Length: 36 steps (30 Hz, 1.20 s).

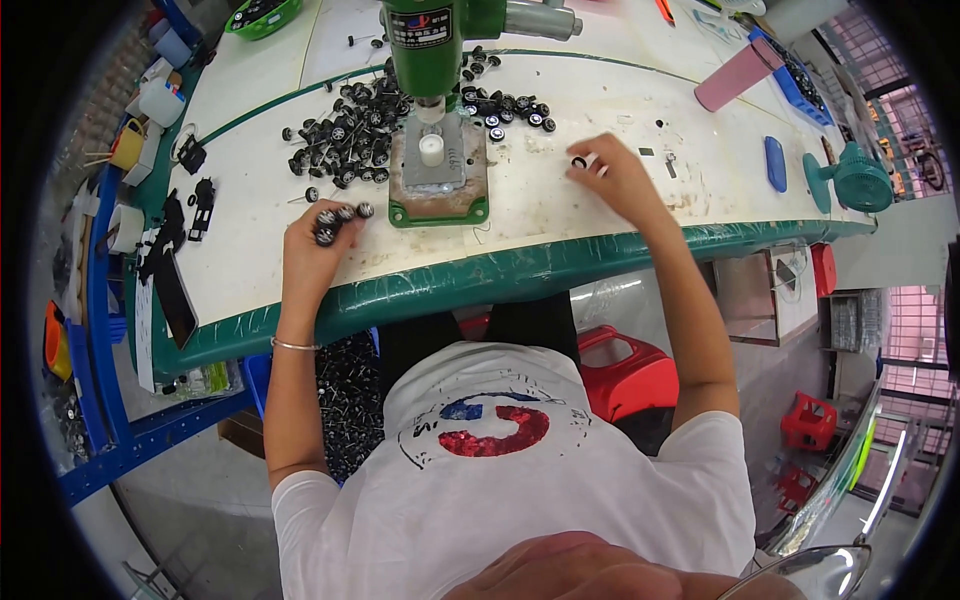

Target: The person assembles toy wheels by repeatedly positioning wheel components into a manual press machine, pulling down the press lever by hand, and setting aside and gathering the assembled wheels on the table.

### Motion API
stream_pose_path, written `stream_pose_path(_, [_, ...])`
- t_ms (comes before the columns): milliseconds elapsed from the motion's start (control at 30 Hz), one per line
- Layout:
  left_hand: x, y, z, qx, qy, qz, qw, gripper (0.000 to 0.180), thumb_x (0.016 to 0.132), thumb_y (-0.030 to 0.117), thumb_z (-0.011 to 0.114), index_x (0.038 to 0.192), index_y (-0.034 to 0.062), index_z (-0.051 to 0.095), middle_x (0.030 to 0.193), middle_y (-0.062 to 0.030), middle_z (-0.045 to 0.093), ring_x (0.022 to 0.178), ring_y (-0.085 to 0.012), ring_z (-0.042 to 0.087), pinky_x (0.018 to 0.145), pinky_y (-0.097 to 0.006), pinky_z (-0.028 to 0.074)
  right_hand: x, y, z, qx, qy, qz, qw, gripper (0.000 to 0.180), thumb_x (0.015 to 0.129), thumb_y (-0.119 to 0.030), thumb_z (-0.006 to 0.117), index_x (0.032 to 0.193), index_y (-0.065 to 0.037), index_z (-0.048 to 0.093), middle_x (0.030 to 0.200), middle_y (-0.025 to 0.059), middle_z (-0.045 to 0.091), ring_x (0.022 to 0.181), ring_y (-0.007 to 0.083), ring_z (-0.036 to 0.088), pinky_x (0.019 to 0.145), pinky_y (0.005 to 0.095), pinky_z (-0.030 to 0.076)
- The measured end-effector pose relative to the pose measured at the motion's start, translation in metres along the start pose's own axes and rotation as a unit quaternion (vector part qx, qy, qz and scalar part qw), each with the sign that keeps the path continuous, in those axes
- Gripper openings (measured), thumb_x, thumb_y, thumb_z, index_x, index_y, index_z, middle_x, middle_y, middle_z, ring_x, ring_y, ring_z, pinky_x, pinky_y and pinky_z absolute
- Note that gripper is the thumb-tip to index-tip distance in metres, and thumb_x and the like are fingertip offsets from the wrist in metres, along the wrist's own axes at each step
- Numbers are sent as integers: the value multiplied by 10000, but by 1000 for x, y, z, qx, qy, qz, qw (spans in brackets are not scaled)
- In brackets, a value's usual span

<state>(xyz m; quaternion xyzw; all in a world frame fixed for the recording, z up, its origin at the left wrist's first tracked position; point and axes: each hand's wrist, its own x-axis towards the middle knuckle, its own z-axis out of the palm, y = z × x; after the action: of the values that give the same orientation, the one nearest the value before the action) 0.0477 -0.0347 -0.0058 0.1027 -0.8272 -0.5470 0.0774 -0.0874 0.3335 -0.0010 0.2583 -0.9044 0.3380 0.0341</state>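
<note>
Several wheels (326, 236): bunched in the left hand (308, 250), its grip closed around them left of the press (420, 45); so full a grip could spill one;
Right hand (618, 178): grip pinching a small dark ring (579, 162) over the counter (535, 190); its fingertip hold might slip;
Press: fingers straying beneath its ram (431, 108) could be crushed

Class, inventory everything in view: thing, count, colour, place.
Table: one, white, green-edged, centre
Press: one, green, on table
Wheels: many, black, both sides of press
Bowl: one, green, top left
Bottle: one, pink, table's right
Fan: one, green, right
Slab: one, blue, left of fan
Tub: one, blue, below table
Stools: several, red, right
Shelf: one, blue, left
Shirt: one, white, bottom
Left hand: one, bare, left, gripping wheels
Right hand: one, bare, right, pinching black piece
</note>
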Motion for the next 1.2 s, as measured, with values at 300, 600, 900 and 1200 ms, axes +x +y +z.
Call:
stream_pose_path(300, [29,24,26,-260,49,-21,964,157,776,142,730,881,35,680,675,-20,617,554,-67,477,485,-198,309,19,-18,13,-179,77,-35,980,150,801,-185,659,938,-125,667,941,80,582,894,268,573,769,388,467])
stream_pose_path(600, [45,35,45,-304,26,-7,952,122,755,139,748,829,63,687,694,15,629,582,-53,494,510,-196,326,52,-40,63,-99,27,-79,992,186,856,-166,608,1031,-104,619,934,69,589,820,237,605,711,345,486])
stream_pose_path(900, [52,38,50,-341,7,-9,940,166,745,109,758,865,26,678,740,-16,655,604,-56,525,559,-193,398,59,-91,55,202,32,-102,974,252,816,-105,638,1065,-64,643,970,69,603,848,203,591,752,301,464])
stream_pose_path(1200, [57,43,53,-225,33,70,971,188,746,150,766,881,39,696,734,14,648,604,-29,508,543,-193,395,61,-105,71,274,-78,4,959,255,815,-143,662,1058,-66,669,1031,57,542,905,156,574,793,278,456])
